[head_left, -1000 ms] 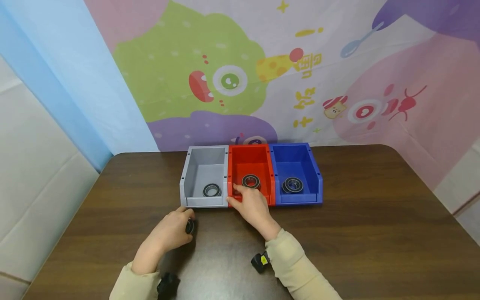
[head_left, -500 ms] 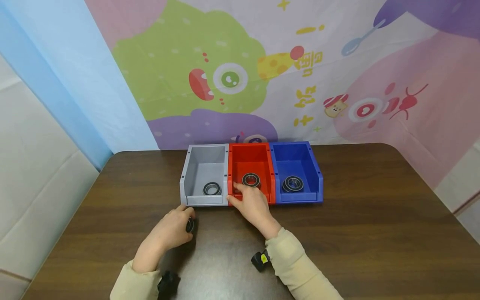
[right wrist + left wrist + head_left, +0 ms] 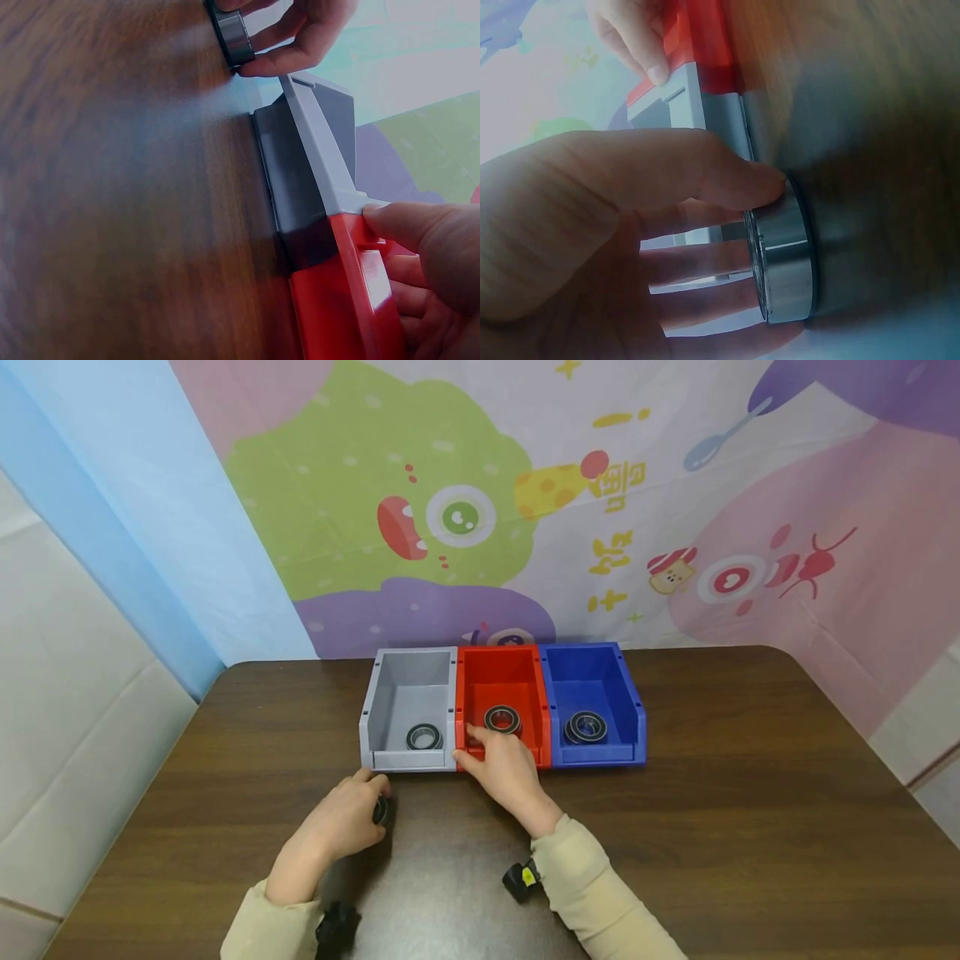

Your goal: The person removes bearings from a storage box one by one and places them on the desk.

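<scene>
My left hand grips a ball bearing with dark seals and a shiny metal outer ring, on edge at the tabletop just in front of the grey bin. The thumb lies at its upper edge in the left wrist view, the fingers reaching round behind. My right hand pinches the front left corner of the red bin, thumb outside on the rim by the grey bin and fingers inside. One bearing lies in the grey bin. Another bearing sits in the red bin, partly behind the right hand.
A blue bin adjoins the red one on the right, with a bearing near its front. The three bins stand in a row at the back of the brown wooden table. Behind them hangs a cartoon-printed cloth.
</scene>
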The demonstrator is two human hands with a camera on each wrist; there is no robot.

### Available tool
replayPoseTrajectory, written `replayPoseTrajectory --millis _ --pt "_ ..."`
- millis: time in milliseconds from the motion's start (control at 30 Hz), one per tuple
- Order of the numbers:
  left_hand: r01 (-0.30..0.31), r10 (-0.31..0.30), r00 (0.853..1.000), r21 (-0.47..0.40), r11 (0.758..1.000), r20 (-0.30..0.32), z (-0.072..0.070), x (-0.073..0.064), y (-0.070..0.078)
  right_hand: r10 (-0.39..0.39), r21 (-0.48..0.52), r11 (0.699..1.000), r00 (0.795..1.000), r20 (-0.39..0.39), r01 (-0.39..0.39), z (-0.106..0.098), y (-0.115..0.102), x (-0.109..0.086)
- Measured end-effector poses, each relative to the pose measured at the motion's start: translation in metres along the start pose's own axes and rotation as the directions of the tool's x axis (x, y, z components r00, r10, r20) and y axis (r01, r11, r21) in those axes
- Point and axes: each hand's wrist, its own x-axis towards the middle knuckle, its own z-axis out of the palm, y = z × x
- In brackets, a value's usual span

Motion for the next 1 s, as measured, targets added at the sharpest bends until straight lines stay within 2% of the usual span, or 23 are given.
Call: replayPoseTrajectory --millis 1000 --pt "-0.008 0.008 1.0 0.008 1.0 0.006 0.0001 -0.0023 0.0016 -0.001 0.004 1.0 1.0 0.003 0.001 -0.0002 -0.0004 0.0001"
